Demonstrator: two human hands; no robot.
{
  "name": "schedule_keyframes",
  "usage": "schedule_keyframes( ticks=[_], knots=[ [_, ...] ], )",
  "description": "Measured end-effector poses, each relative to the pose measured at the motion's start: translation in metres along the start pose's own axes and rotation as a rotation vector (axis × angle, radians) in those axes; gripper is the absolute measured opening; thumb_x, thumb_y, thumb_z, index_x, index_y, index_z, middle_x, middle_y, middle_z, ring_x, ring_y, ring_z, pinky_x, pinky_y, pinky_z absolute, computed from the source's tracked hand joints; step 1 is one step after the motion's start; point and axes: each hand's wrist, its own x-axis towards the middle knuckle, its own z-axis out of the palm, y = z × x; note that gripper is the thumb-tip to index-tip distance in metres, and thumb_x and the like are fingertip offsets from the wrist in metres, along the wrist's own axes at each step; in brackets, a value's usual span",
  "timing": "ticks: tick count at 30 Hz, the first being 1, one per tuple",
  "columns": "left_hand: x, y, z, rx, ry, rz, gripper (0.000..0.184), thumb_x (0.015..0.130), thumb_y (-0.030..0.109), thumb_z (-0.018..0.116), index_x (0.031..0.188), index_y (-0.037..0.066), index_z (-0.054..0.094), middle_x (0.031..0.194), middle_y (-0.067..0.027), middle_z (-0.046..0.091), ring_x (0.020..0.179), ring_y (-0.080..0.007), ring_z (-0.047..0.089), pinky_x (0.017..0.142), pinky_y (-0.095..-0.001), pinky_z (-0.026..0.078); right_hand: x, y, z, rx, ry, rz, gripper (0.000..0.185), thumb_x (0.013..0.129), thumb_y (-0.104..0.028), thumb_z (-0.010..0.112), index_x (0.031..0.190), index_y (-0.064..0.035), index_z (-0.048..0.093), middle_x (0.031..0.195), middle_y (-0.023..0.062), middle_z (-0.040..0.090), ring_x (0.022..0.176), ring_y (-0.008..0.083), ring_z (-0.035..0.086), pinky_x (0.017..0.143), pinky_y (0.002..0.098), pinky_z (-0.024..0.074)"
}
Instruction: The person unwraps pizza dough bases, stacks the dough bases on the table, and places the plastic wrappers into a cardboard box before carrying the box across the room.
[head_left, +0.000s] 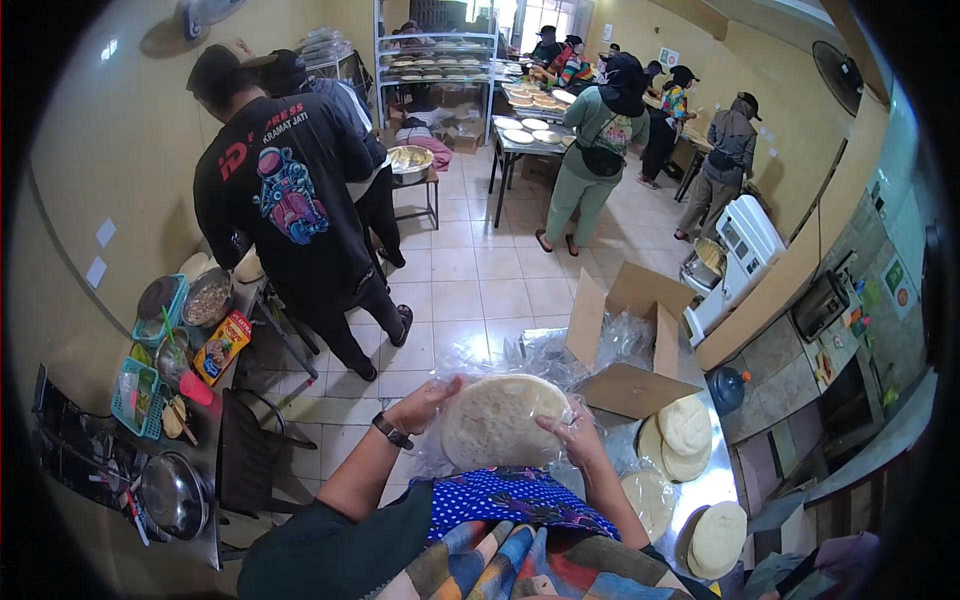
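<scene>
A round flat bread (500,422) sits in a clear plastic bag (432,452) in front of my body. My left hand (427,405) pinches the bag at its left side, with a dark watch on the wrist. On the other side, my right hand (572,432) grips the bread's right edge through the plastic, thumb on top. More pale round breads (686,425) lie stacked on the metal table to my right, with another stack (717,540) nearer to me. Behind the bread, an open cardboard box (640,385) holds crumpled clear plastic bags (627,338).
A person in a black shirt (285,190) stands front left by a side table with a bowl of filling (208,298) and a teal basket (135,395). A dark chair (255,455) is at left. Farther off are a white mixer (738,262), a rack (437,60) and several people.
</scene>
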Motion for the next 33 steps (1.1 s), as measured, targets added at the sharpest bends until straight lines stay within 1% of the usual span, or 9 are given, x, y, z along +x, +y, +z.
schedule_keyframes(
  ticks=[5, 12, 20, 24, 26, 28, 30, 32, 33],
  knots=[
    [-0.006, -0.001, -0.003, -0.022, 0.264, 0.113, 0.057, 0.098, 0.047, 0.041, 0.129, 0.0, 0.05, 0.122, -0.0099, 0.059, 0.111, -0.0185, 0.057, 0.096, -0.0335, 0.044, 0.001, 0.0, 0.0, 0.158, -0.067, -0.032, 0.043, 0.073, -0.015, 0.08, 0.11, -0.0004, 0.062, 0.1, 0.0066, 0.067, 0.09, 0.0151, 0.062, 0.081, 0.0302, 0.0488],
    [-0.026, 0.034, 0.002, -0.4, -0.028, 0.162, 0.06, 0.099, 0.049, 0.035, 0.13, 0.0, 0.048, 0.125, -0.0135, 0.058, 0.115, -0.0231, 0.057, 0.099, -0.0387, 0.045, -0.016, -0.015, -0.016, 0.407, 0.007, -0.105, 0.043, 0.076, -0.005, 0.073, 0.116, 0.0016, 0.059, 0.103, 0.0081, 0.066, 0.093, 0.0168, 0.063, 0.083, 0.0313, 0.0496],
    [-0.002, 0.031, 0.017, -0.232, 0.051, 0.144, 0.06, 0.1, 0.048, 0.034, 0.129, -0.002, 0.05, 0.12, -0.0141, 0.061, 0.109, -0.0222, 0.06, 0.095, -0.0361, 0.047, -0.038, -0.003, -0.037, 0.271, 0.129, -0.054, 0.041, 0.078, -0.004, 0.071, 0.117, 0.0003, 0.059, 0.105, 0.0084, 0.066, 0.091, 0.0168, 0.063, 0.081, 0.0314, 0.0509],
    [-0.004, 0.02, 0.022, -0.378, -0.075, 0.123, 0.064, 0.099, 0.05, 0.03, 0.133, -0.002, 0.045, 0.122, -0.0171, 0.059, 0.111, -0.0277, 0.059, 0.096, -0.0402, 0.047, -0.068, 0.001, -0.089, 0.547, 0.401, -0.211, 0.041, 0.079, -0.005, 0.071, 0.118, -0.0002, 0.058, 0.107, 0.0096, 0.066, 0.09, 0.0185, 0.065, 0.081, 0.0332, 0.0524],
    [0.002, 0.02, 0.019, -0.488, -0.085, 0.105, 0.065, 0.099, 0.051, 0.028, 0.136, -0.001, 0.041, 0.125, -0.0189, 0.057, 0.112, -0.0312, 0.058, 0.097, -0.044, 0.046, -0.083, 0.0, -0.121, 0.549, 0.506, -0.303, 0.049, 0.082, -0.011, 0.07, 0.125, 0.0023, 0.051, 0.115, 0.0122, 0.063, 0.1, 0.0226, 0.063, 0.086, 0.0381, 0.0524],
    [0.005, 0.013, 0.005, -0.532, -0.101, 0.043, 0.063, 0.1, 0.051, 0.028, 0.137, 0.001, 0.041, 0.124, -0.0196, 0.057, 0.111, -0.032, 0.059, 0.096, -0.0458, 0.047, -0.098, -0.008, -0.152, 0.548, 0.699, -0.319, 0.045, 0.081, -0.007, 0.07, 0.122, 0.0024, 0.053, 0.114, 0.013, 0.062, 0.101, 0.0238, 0.062, 0.089, 0.0356, 0.05],
    [0.003, 0.015, 0.002, -0.499, 0.022, 0.032, 0.064, 0.1, 0.051, 0.028, 0.135, 0.0, 0.043, 0.124, -0.02, 0.057, 0.11, -0.0321, 0.059, 0.094, -0.0458, 0.047, -0.11, -0.012, -0.192, 0.466, 0.847, -0.298, 0.049, 0.081, -0.007, 0.071, 0.124, 0.0048, 0.05, 0.118, 0.0154, 0.06, 0.105, 0.0255, 0.061, 0.092, 0.0353, 0.0485],
    [-0.001, 0.023, -0.006, -0.53, -0.067, -0.013, 0.064, 0.1, 0.051, 0.029, 0.132, -0.002, 0.045, 0.124, -0.0199, 0.057, 0.108, -0.0321, 0.06, 0.093, -0.046, 0.048, -0.12, -0.019, -0.226, 0.348, 1.057, -0.324, 0.047, 0.08, -0.008, 0.072, 0.119, 0.0083, 0.052, 0.116, 0.0168, 0.061, 0.102, 0.0244, 0.062, 0.093, 0.0343, 0.0481],
    [-0.007, 0.031, 0.001, -0.285, 0.058, 0.073, 0.064, 0.1, 0.051, 0.03, 0.132, -0.002, 0.045, 0.123, -0.0199, 0.057, 0.107, -0.0321, 0.06, 0.092, -0.0455, 0.048, -0.124, -0.025, -0.24, 0.239, 1.093, -0.395, 0.042, 0.08, -0.008, 0.072, 0.115, 0.0084, 0.056, 0.111, 0.0151, 0.064, 0.098, 0.024, 0.063, 0.091, 0.0339, 0.0482]
  ],
)
